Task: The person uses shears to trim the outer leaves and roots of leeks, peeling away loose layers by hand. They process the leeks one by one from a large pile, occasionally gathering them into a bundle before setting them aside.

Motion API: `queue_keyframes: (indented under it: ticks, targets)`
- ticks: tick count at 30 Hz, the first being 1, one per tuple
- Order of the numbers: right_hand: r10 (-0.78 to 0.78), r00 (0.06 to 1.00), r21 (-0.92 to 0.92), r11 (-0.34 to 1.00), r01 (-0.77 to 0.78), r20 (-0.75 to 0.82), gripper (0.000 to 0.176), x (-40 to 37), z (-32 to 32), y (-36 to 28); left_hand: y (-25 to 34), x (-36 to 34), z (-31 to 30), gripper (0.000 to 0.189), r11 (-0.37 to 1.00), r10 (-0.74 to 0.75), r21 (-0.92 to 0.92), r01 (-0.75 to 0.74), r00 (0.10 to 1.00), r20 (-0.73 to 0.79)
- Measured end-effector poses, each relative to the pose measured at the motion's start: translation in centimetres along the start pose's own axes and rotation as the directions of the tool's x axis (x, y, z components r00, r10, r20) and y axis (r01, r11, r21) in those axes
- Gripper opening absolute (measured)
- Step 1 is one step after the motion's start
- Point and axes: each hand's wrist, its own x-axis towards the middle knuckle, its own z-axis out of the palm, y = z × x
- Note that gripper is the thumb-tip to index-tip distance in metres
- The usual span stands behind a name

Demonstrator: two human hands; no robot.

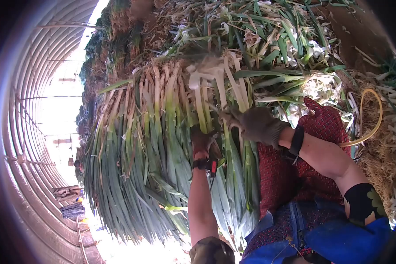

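Leeks (pixel 163 127) lie side by side in a wide row, pale root ends at the top and green leaves hanging downward. My left hand (pixel 203 143), in a dark glove with a band at the wrist, is closed round a leek (pixel 201 110) below its white part. To the right, my right hand (pixel 256 125), in a grey-brown glove, reaches in from the side. Its bent fingers are drawn together over the pale stalks beside the held leek; what they pinch is too small to make out. A whitish blur covers the root ends above the hands.
Loose leaves and peelings (pixel 268 33) are heaped at the top. A yellow hose (pixel 379 116) loops at the right near a pile of roots (pixel 376 154). Dark red patterned cloth (pixel 279 176) covers my lap. The ribbed tunnel wall (pixel 22 132) curves along the left.
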Motion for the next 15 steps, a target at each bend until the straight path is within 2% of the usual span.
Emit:
queue_keyframes:
  ticks: [2,4,5,6,8,10,11,13,15]
  targets:
    - [0.0,0.999,-0.008,1.0,0.0,0.04,0.088,0.0,0.4,-0.1,-4.9,0.7,1.2,0.054,0.995,0.048,-0.095,-0.041,0.996,0.072]
    - [0.021,1.0,-0.03,0.999,-0.02,0.024,0.09,0.2,1.0,-0.2,-6.3,-0.1,0.9,0.053,0.987,0.038,-0.159,-0.015,0.989,0.141]
    - [-0.021,0.997,-0.032,0.999,0.019,-0.075,0.091,0.5,1.6,0.3,-5.0,-1.5,-0.1,0.05,0.984,-0.001,-0.178,0.032,0.985,0.173]
    - [-0.067,0.983,-0.038,0.997,0.062,-0.171,0.091,0.7,2.1,1.1,-3.7,-2.8,-1.0,0.048,0.984,-0.036,-0.164,0.069,0.98,0.196]
    - [-0.076,0.982,-0.008,0.997,0.076,-0.174,0.092,0.7,1.8,0.6,-0.6,-5.4,-3.2,0.045,0.987,-0.098,-0.099,0.125,0.967,0.234]
    - [-0.004,1.0,0.055,0.998,0.003,0.022,0.093,-0.4,0.3,-0.9,0.7,-7.0,-3.6,0.042,0.98,-0.17,-0.058,0.19,0.953,0.25]
    - [-0.006,1.0,0.055,0.998,0.006,-0.008,0.093,-0.2,0.6,-0.7,0.9,-7.7,-3.4,0.041,0.97,-0.211,-0.063,0.234,0.944,0.254]
    - [-0.002,0.997,0.056,0.998,0.006,-0.072,0.093,0.3,1.4,0.1,0.7,-8.6,-2.5,0.04,0.97,-0.229,-0.026,0.243,0.943,0.243]
    - [-0.008,0.999,0.064,0.998,0.01,-0.033,0.093,-0.4,0.3,-0.6,-0.8,-8.9,-1.0,0.039,0.982,-0.19,0.062,0.181,0.959,0.211]
